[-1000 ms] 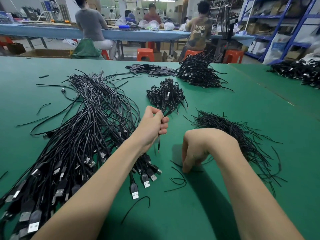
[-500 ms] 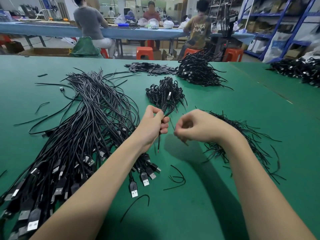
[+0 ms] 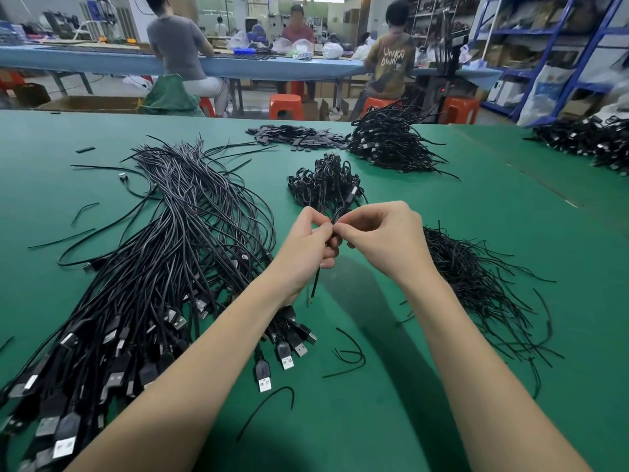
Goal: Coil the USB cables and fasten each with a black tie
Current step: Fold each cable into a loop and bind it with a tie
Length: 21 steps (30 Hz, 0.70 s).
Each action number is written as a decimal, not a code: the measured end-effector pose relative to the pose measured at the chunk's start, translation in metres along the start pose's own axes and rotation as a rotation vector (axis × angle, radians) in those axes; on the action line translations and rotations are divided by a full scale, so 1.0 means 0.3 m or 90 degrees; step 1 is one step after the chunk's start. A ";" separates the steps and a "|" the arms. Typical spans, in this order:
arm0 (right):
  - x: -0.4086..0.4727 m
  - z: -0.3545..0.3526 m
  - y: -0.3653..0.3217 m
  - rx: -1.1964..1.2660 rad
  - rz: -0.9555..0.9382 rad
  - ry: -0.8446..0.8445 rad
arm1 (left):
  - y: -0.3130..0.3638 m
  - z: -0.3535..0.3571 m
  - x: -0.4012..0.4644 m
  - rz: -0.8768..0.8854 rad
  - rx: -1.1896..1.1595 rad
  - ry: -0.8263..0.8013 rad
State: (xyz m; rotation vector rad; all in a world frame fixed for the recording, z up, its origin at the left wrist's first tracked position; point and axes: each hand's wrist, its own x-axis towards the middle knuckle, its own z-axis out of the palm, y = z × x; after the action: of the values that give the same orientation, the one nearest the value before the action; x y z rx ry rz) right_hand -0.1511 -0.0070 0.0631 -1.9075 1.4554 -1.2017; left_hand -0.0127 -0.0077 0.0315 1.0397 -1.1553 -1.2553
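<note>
My left hand (image 3: 311, 245) grips a coiled black USB cable (image 3: 317, 286) above the green table (image 3: 476, 206); its loose end hangs below the fist. My right hand (image 3: 384, 236) meets the left at the fingertips and pinches a thin black tie at the coil, mostly hidden by the fingers. A big bundle of uncoiled USB cables (image 3: 163, 267) lies at the left, plugs toward me. A pile of black ties (image 3: 476, 284) lies at the right. Just beyond my hands is a small heap of coiled cables (image 3: 325, 185).
A larger heap of cables (image 3: 388, 141) and flat black pieces (image 3: 292, 134) lie farther back, another cable heap (image 3: 585, 141) at the far right. Stray ties (image 3: 350, 356) lie near me. People sit at a blue bench (image 3: 102, 59) behind; blue shelves (image 3: 544, 46) stand right.
My right hand lifted from the table near the tie pile with a tie and moved left and up to meet my left hand at the coil. The left hand barely moved.
</note>
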 end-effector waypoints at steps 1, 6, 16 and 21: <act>0.000 -0.003 0.000 -0.009 -0.001 -0.001 | 0.003 0.002 0.001 -0.011 -0.018 -0.003; 0.001 -0.011 -0.001 -0.005 -0.013 -0.033 | 0.007 -0.001 -0.001 -0.005 0.002 -0.006; -0.006 -0.031 0.044 0.452 0.243 -0.130 | 0.032 -0.016 -0.001 -0.036 -0.145 0.051; -0.015 0.010 0.071 0.642 0.418 -0.149 | 0.032 -0.008 -0.008 -0.034 -0.189 0.034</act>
State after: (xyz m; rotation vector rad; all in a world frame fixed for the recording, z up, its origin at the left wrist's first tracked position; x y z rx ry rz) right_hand -0.1600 -0.0103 0.0434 -0.7644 0.9210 -1.0239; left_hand -0.0089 -0.0048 0.0404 0.8797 -0.8736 -1.3840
